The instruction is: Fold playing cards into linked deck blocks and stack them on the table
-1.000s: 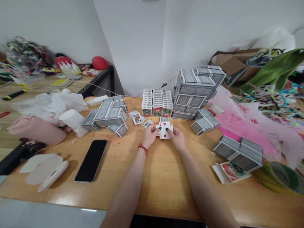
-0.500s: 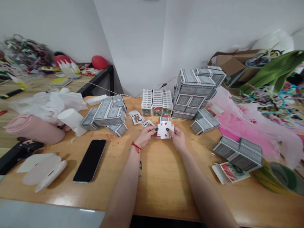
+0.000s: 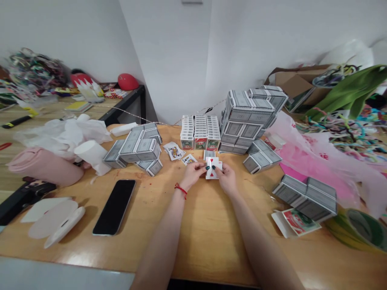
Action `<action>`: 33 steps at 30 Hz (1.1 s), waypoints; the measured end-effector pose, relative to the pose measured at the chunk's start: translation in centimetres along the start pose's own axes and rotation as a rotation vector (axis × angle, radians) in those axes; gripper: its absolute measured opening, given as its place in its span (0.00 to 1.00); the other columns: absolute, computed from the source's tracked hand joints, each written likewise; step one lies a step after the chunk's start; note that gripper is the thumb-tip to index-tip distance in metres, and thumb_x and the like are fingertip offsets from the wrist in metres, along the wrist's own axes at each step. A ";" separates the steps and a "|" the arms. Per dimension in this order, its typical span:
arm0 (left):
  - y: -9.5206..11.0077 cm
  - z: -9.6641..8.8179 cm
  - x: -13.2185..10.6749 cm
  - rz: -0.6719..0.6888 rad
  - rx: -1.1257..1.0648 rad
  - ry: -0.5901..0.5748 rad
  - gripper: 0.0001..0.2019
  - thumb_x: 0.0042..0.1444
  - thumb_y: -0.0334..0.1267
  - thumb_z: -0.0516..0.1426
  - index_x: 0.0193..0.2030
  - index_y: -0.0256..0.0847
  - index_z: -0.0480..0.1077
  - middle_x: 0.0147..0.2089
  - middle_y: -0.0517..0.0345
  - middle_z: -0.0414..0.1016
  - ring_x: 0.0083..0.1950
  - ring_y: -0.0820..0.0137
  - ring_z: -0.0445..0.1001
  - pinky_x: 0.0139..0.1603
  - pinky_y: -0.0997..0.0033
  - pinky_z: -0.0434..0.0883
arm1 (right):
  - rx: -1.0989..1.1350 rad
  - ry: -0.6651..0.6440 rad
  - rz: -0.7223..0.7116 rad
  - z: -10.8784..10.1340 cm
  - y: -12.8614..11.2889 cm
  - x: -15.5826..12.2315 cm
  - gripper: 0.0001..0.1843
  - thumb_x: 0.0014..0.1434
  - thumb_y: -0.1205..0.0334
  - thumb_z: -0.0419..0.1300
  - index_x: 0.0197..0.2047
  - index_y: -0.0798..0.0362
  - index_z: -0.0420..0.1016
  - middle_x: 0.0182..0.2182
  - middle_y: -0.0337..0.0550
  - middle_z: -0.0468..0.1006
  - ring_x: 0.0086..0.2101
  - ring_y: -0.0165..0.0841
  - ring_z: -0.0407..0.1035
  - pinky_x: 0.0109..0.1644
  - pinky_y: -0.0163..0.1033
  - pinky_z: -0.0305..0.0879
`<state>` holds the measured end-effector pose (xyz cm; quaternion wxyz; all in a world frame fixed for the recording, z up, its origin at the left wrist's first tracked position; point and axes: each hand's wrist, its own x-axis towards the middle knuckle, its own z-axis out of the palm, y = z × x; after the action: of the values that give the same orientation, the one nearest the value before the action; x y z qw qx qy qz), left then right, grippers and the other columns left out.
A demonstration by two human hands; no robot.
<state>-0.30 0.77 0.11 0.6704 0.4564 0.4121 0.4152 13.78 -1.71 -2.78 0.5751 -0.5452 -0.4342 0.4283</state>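
Playing cards (image 3: 212,172) with red hearts face up are pinched between my two hands over the middle of the table. My left hand (image 3: 195,175), with a red string bracelet at the wrist, presses its thumb on the cards' left side. On their right part lies the thumb of my right hand (image 3: 226,177); the fingers beneath are mostly hidden. Just beyond the cards a grey-backed piece (image 3: 209,154) lies partly covered. Loose face cards (image 3: 174,151) are spread to the left, behind my left hand. Rows of upright card boxes (image 3: 200,133) stand behind.
A tall stack of grey card blocks (image 3: 248,121) rises at the back right, with a smaller stack (image 3: 140,147) at left. A black phone (image 3: 115,207) lies front left. At right are an opened card box (image 3: 298,222), more card blocks (image 3: 305,197) and a tape roll (image 3: 359,229).
My left hand has slid right across the cards, its thumb now nearer my right thumb. The cards overlap more closely than before. My right hand has hardly moved.
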 end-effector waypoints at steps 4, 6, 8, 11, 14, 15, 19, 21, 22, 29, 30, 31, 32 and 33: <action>-0.4 0.4 0.3 0.044 0.060 0.105 0.10 0.37 0.38 0.63 0.27 0.34 0.72 0.27 0.57 0.75 0.25 0.74 0.70 0.30 0.71 0.69 | -0.007 -0.011 0.019 -0.1 0.2 0.1 0.19 0.45 0.49 0.60 0.34 0.54 0.69 0.29 0.44 0.76 0.26 0.33 0.69 0.31 0.39 0.65; -0.5 0.5 0.4 0.038 0.062 0.143 0.09 0.37 0.38 0.63 0.25 0.34 0.72 0.25 0.58 0.73 0.24 0.75 0.69 0.29 0.72 0.68 | -0.001 -0.023 0.025 -0.2 0.4 0.1 0.19 0.45 0.49 0.60 0.35 0.55 0.69 0.29 0.44 0.76 0.26 0.33 0.69 0.31 0.38 0.65; -0.7 0.5 0.4 0.021 0.061 0.166 0.09 0.37 0.37 0.63 0.24 0.34 0.71 0.23 0.60 0.72 0.23 0.75 0.68 0.28 0.73 0.67 | 0.012 -0.039 0.022 -0.2 0.5 0.1 0.20 0.45 0.49 0.60 0.36 0.55 0.69 0.29 0.44 0.76 0.27 0.34 0.69 0.31 0.38 0.65; -1.0 0.6 0.6 0.013 0.083 0.195 0.07 0.39 0.36 0.60 0.23 0.35 0.69 0.22 0.61 0.69 0.23 0.75 0.67 0.27 0.74 0.65 | 0.027 -0.056 0.029 -0.2 0.5 0.1 0.19 0.45 0.50 0.60 0.36 0.55 0.69 0.29 0.44 0.77 0.28 0.34 0.70 0.30 0.37 0.66; -1.5 0.8 0.7 0.087 0.242 0.263 0.05 0.43 0.35 0.57 0.23 0.36 0.66 0.21 0.62 0.66 0.23 0.76 0.64 0.25 0.76 0.62 | 0.030 -0.076 0.058 0.0 0.1 0.0 0.17 0.45 0.49 0.60 0.32 0.54 0.68 0.25 0.41 0.76 0.23 0.32 0.69 0.26 0.36 0.65; -1.7 0.9 0.7 0.132 0.318 0.300 0.06 0.45 0.35 0.56 0.22 0.36 0.65 0.21 0.63 0.64 0.23 0.77 0.62 0.25 0.76 0.60 | 0.028 -0.090 0.072 0.1 0.0 -0.1 0.16 0.46 0.49 0.59 0.31 0.54 0.67 0.23 0.40 0.75 0.20 0.31 0.68 0.24 0.36 0.65; -2.1 1.8 0.4 0.277 0.541 0.429 0.07 0.51 0.38 0.51 0.26 0.38 0.61 0.22 0.64 0.61 0.24 0.76 0.60 0.26 0.76 0.56 | -0.011 -0.149 0.109 0.7 -0.9 -0.8 0.16 0.49 0.47 0.56 0.30 0.52 0.63 0.14 0.35 0.70 0.13 0.30 0.63 0.15 0.34 0.59; -2.2 2.2 0.2 0.291 0.580 0.445 0.08 0.54 0.40 0.49 0.27 0.39 0.60 0.24 0.63 0.62 0.25 0.76 0.60 0.26 0.76 0.55 | -0.018 -0.163 0.104 0.9 -1.3 -1.0 0.16 0.50 0.47 0.56 0.30 0.52 0.62 0.13 0.34 0.70 0.12 0.29 0.63 0.14 0.33 0.58; -2.1 2.3 0.1 0.293 0.570 0.438 0.10 0.54 0.41 0.49 0.27 0.39 0.60 0.24 0.62 0.62 0.26 0.75 0.60 0.27 0.76 0.55 | -0.013 -0.163 0.099 0.9 -1.4 -1.1 0.16 0.50 0.47 0.56 0.29 0.52 0.62 0.13 0.34 0.69 0.12 0.29 0.62 0.14 0.33 0.58; -1.2 1.1 0.1 0.088 -0.040 0.145 0.15 0.50 0.49 0.52 0.32 0.36 0.67 0.22 0.61 0.65 0.22 0.76 0.62 0.25 0.74 0.59 | 0.118 -0.052 0.052 0.7 -1.6 -0.7 0.17 0.49 0.47 0.57 0.30 0.53 0.63 0.16 0.34 0.71 0.14 0.27 0.63 0.18 0.33 0.61; -1.0 0.9 0.0 0.051 -0.110 0.073 0.15 0.48 0.47 0.55 0.34 0.36 0.69 0.23 0.60 0.67 0.23 0.76 0.63 0.26 0.74 0.60 | 0.141 -0.032 0.050 0.6 -1.5 -0.5 0.17 0.49 0.47 0.57 0.30 0.53 0.63 0.17 0.35 0.71 0.14 0.27 0.63 0.18 0.33 0.61; -0.8 0.6 0.0 0.026 -0.159 0.010 0.15 0.45 0.45 0.58 0.36 0.36 0.70 0.25 0.59 0.69 0.24 0.76 0.65 0.27 0.74 0.62 | 0.157 -0.015 0.050 0.6 -1.5 -0.4 0.17 0.48 0.48 0.58 0.30 0.53 0.63 0.17 0.35 0.72 0.15 0.27 0.63 0.18 0.33 0.61; -0.6 0.5 -0.1 0.012 -0.188 -0.035 0.16 0.43 0.43 0.60 0.37 0.35 0.71 0.26 0.58 0.70 0.26 0.76 0.66 0.29 0.74 0.63 | 0.166 -0.002 0.051 0.5 -1.5 -0.3 0.17 0.48 0.48 0.58 0.30 0.53 0.64 0.17 0.34 0.71 0.15 0.26 0.63 0.18 0.32 0.61; -0.5 0.3 -0.2 0.003 -0.205 -0.057 0.16 0.42 0.41 0.61 0.37 0.35 0.72 0.28 0.57 0.71 0.27 0.76 0.66 0.31 0.73 0.63 | 0.171 0.007 0.052 0.5 -1.5 -0.2 0.16 0.48 0.48 0.58 0.30 0.53 0.64 0.17 0.34 0.71 0.15 0.26 0.63 0.18 0.32 0.60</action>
<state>0.04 0.33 -0.23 0.7245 0.3977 0.3474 0.4431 13.29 -1.89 -1.30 0.6096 -0.5066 -0.3798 0.4769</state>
